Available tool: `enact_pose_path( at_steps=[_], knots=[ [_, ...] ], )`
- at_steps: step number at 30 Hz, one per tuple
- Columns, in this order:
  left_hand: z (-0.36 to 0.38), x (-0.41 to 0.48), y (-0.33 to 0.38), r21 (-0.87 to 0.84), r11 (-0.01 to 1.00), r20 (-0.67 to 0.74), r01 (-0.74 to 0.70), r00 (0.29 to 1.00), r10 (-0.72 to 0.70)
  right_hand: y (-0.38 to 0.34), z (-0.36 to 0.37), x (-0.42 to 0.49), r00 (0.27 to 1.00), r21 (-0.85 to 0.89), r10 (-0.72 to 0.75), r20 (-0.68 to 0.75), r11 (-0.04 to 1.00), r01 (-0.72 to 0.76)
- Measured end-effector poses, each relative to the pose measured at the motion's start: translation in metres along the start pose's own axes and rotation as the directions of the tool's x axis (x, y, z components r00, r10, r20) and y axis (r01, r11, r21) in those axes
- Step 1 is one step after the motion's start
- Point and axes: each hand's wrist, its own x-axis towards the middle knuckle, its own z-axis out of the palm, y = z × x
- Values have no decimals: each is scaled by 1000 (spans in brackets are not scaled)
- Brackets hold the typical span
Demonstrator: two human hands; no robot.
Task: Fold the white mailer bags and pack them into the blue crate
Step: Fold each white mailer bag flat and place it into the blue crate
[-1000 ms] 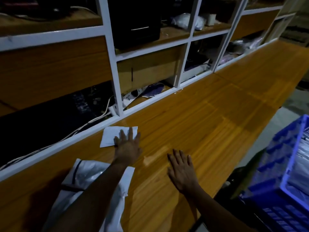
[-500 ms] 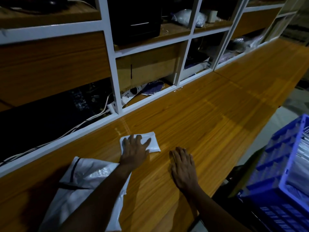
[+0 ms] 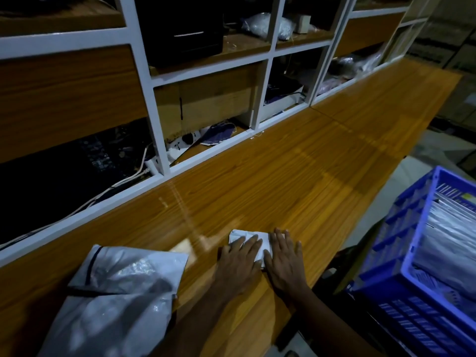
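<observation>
From my seat, I judge the job to be part done. The blue crate [image 3: 396, 233] stands low to the right, off the edge of the surface [image 3: 283, 181], and a row of pale packed bags [image 3: 453, 228] already stands inside it. How full it is I cannot tell, since the frame cuts the crate off.

One small folded bag [image 3: 239, 235] lies on the surface near the front edge, well apart from the crate. A slack heap of unfolded bags [image 3: 116, 300] sits to the left of it, so I reckon plenty of folding is left. The folded one looks ready or nearly so. It needs lifting and carrying right, then slotting in beside the others.

Both forearms reach forward from the bottom of the frame and come close together. The left hand [image 3: 239, 256] lies palm down on the folded bag, fingers straight and spread a little, pointing away from me. The right hand [image 3: 283, 258] lies flat just beside it, fingers also straight, covering the bag's right end, with the two hands almost touching. Neither hand grips anything. Both are pressing down flat, which I take to be flattening the last crease.
</observation>
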Motion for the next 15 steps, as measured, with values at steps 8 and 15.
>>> enact_pose_path(
  at_steps=[8,15],
  knots=[
    [-12,12,-33,83,965,71,248,964,-254,3,-5,4,982,-42,171,79,985,-168],
    [-38,37,-3,139,980,124,142,979,-159,-15,-17,33,998,139,-30,-48,990,36]
  ],
)
